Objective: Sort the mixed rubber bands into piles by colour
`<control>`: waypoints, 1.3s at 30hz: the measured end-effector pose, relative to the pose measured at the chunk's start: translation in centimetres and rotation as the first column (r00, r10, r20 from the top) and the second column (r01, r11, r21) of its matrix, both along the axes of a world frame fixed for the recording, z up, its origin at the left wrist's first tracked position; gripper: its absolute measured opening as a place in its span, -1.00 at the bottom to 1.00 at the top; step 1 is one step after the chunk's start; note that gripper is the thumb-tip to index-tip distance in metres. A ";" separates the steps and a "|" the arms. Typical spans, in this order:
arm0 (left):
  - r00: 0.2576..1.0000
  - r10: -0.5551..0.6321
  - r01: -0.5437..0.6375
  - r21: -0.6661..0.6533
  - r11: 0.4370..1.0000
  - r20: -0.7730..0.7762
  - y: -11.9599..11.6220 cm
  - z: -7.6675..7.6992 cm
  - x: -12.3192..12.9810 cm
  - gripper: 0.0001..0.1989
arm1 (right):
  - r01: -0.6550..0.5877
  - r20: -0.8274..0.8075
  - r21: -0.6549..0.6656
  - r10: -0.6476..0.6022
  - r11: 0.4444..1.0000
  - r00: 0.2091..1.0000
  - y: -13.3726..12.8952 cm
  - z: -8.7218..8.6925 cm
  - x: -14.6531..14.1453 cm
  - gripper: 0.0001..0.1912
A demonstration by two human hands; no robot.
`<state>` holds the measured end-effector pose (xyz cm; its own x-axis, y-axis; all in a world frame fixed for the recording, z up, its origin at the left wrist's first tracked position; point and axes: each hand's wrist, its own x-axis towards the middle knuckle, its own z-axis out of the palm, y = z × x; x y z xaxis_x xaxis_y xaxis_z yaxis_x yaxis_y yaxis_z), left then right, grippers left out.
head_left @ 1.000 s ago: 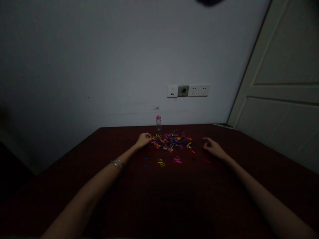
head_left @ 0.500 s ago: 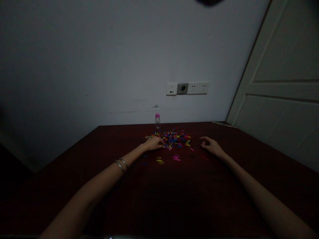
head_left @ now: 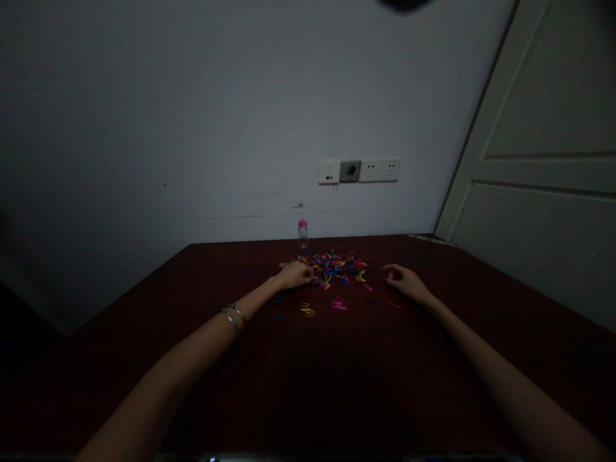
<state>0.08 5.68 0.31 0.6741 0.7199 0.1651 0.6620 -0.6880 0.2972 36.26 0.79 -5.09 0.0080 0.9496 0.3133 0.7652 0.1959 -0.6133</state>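
Observation:
A loose pile of small coloured bands (head_left: 339,264), which look like rubber bands, lies on the dark red table. My left hand (head_left: 297,274) is at the pile's left edge, fingertips pinched together; whatever is between them is too small to make out. My right hand (head_left: 405,281) rests on the table to the right of the pile, fingers curved and apart, holding nothing. Nearer to me lie sorted bands: blue ones (head_left: 278,315), yellow ones (head_left: 307,310), pink ones (head_left: 339,303), a dark one (head_left: 369,301) and red (head_left: 394,305) just below my right hand.
Behind the pile stands a clear bottle (head_left: 303,237) with a pink top. The table (head_left: 308,385) meets a pale wall carrying a row of sockets (head_left: 359,171). A panelled door (head_left: 543,147) rises on the right. The light is dim.
My left hand's fingers have drawn closer together at the pile's edge. The right hand stays in place. The view has shifted slightly.

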 end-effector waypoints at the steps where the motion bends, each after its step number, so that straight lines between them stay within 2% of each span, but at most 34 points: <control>1: 1.000 0.009 -0.009 0.002 1.000 -0.003 -0.1 0.2 -0.1 -0.86 | 0.003 0.004 -0.002 -0.003 1.000 1.000 0.0 0.0 0.0 -0.64; 10: 0.998 0.060 -0.060 -0.076 0.995 -0.006 -2.2 2.5 -0.9 -0.89 | 0.004 0.045 -0.014 -0.003 1.000 0.999 0.2 -0.1 0.1 -0.64; 16: 0.996 -0.064 0.060 -0.073 0.996 -0.054 -4.7 3.0 -2.6 -0.89 | -0.013 0.045 -0.030 0.014 0.999 0.999 0.7 -0.4 0.2 -0.66; 22: 0.959 -0.142 0.130 -0.063 0.989 -0.244 -6.8 3.3 -3.4 -0.82 | 0.009 0.056 -0.035 -0.007 0.999 0.998 0.8 -0.2 0.1 -0.65; 27: 0.950 -0.135 0.125 -0.054 0.991 -0.281 -7.9 3.6 -3.1 -0.81 | -0.021 0.033 -0.034 0.022 0.999 0.999 0.7 0.1 -0.1 -0.63; 31: 0.969 -0.139 0.127 -0.071 0.989 -0.204 -7.3 3.2 -3.4 -0.76 | -0.066 0.034 -0.001 0.066 0.998 0.997 -0.1 1.2 -1.3 -0.64; 34: 0.990 -0.117 0.112 -0.064 0.992 -0.077 -5.6 2.4 -4.1 -0.70 | -0.163 0.026 -0.009 0.163 0.987 0.986 -0.8 2.1 -2.8 -0.63; 36: 0.998 -0.058 0.058 -0.056 0.997 0.016 -4.0 1.8 -4.9 -0.66 | -0.236 0.017 -0.039 0.237 0.971 0.971 -1.1 2.4 -3.7 -0.61; 39: 0.982 0.119 -0.112 -0.055 0.992 0.148 -1.4 1.1 -6.5 -0.62 | -0.288 0.026 -0.071 0.291 0.955 0.956 -1.2 2.3 -4.6 -0.57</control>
<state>-6.38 4.27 1.38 0.5559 0.8008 0.2229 0.6813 -0.5926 0.4297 31.67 -0.39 -2.74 -0.2804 0.9281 0.2451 0.7031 0.3724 -0.6058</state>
